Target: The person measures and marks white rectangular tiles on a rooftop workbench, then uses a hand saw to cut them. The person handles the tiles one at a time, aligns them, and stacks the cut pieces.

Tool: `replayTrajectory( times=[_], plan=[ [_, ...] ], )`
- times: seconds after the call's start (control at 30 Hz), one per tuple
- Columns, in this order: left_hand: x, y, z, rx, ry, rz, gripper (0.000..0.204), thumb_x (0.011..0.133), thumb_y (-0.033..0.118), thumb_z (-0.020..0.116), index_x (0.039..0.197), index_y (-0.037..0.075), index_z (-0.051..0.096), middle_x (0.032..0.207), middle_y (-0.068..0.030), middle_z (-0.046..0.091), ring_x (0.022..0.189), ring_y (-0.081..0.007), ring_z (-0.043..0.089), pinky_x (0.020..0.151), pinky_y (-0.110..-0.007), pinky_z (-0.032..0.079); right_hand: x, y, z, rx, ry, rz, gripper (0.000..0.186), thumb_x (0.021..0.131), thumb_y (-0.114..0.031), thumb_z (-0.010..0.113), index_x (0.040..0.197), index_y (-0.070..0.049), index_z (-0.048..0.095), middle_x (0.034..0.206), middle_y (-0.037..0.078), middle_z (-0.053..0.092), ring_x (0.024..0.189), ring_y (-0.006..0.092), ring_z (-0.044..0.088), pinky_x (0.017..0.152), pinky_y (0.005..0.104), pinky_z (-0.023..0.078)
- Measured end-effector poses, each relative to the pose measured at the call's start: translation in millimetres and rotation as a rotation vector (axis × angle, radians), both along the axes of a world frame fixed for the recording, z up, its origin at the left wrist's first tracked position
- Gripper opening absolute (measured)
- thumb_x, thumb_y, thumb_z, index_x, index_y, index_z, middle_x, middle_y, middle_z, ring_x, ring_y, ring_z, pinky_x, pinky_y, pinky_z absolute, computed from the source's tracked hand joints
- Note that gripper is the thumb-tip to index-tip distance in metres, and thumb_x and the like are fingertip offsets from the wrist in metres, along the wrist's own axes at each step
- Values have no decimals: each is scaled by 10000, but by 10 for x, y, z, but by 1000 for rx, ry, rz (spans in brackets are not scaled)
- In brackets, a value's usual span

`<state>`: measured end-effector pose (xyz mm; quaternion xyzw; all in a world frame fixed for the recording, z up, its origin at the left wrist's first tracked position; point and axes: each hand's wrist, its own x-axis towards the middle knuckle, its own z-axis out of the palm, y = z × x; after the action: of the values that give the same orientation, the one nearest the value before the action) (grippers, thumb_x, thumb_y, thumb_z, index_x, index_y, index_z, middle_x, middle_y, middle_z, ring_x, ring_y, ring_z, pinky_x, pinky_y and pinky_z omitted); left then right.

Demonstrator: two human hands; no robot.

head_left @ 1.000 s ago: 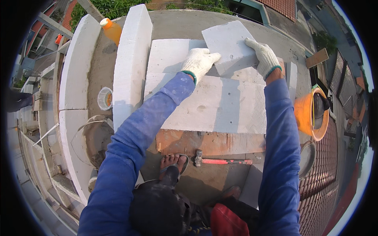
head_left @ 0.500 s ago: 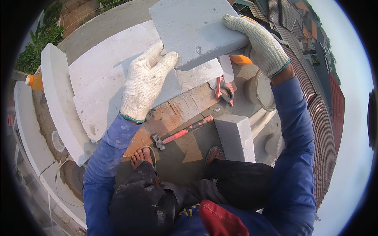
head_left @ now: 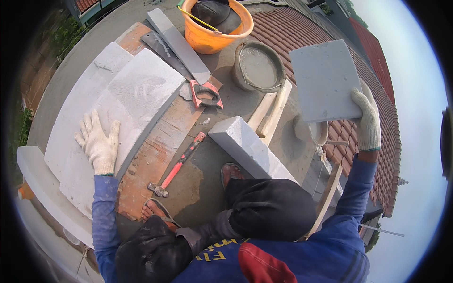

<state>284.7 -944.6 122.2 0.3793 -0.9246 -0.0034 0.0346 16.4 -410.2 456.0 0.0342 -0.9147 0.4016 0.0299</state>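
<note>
My right hand (head_left: 369, 118), in a white knitted glove, grips the lower right edge of a light grey aerated concrete block (head_left: 324, 78) and holds it up on the right. My left hand (head_left: 100, 144), gloved too, lies flat with its fingers spread on a pale aerated concrete block (head_left: 141, 87) on the left. Beside that block, a handsaw (head_left: 206, 94) with a red and black handle lies partly under a long narrow block strip (head_left: 179, 45). Closer to my feet is a hammer (head_left: 181, 162) with a red and black handle.
An orange bucket (head_left: 207, 40) with a dark cap-like item inside stands at the back. Next to it is a dark bucket (head_left: 258, 66) of grey slurry. Another block (head_left: 252, 148) lies by my foot. A tiled roof (head_left: 373, 155) slopes away beyond the right edge.
My right hand has carried the grey block from the top middle to the right. My left hand has come away from it and now rests on the blocks at left. The view has shifted.
</note>
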Motion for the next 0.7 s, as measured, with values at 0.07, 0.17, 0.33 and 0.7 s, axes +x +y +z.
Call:
replayTrajectory(
  times=[0.07, 0.17, 0.33, 0.7],
  plan=[
    [-41, 38, 46, -32, 2, 8, 870, 1066, 627, 637, 1733, 107, 429, 1799, -217, 385, 1696, -391, 285, 1397, -590, 105, -281, 367, -260, 121, 51, -116, 1001, 898, -484, 813, 1671, 56, 479, 1500, 312, 653, 1264, 374, 742, 1094, 420, 588],
    [-93, 64, 13, -34, 9, 4, 861, 1068, 637, 629, 1722, 109, 449, 1799, -217, 384, 1695, -399, 282, 1396, -594, 109, -743, 769, -858, 283, 13, -281, 1013, 867, -494, 817, 1683, 7, 486, 1506, 290, 674, 1278, 361, 742, 1107, 424, 568],
    [-102, 59, -40, -56, 33, -13, 847, 1075, 633, 618, 1720, 110, 454, 1800, -213, 385, 1695, -403, 278, 1396, -592, 115, -1045, 1000, -1927, 643, -32, -469, 936, 865, -477, 809, 1665, -79, 532, 1482, 265, 716, 1314, 408, 728, 1118, 461, 552],
    [-65, -13, -109, -55, 38, -38, 852, 1063, 635, 640, 1698, 88, 490, 1793, -212, 396, 1699, -390, 278, 1403, -568, 107, 112, 1120, -2811, 716, -89, -515, 835, 929, -489, 802, 1673, -216, 537, 1391, 259, 694, 1261, 445, 717, 1079, 524, 570]
  ],
)
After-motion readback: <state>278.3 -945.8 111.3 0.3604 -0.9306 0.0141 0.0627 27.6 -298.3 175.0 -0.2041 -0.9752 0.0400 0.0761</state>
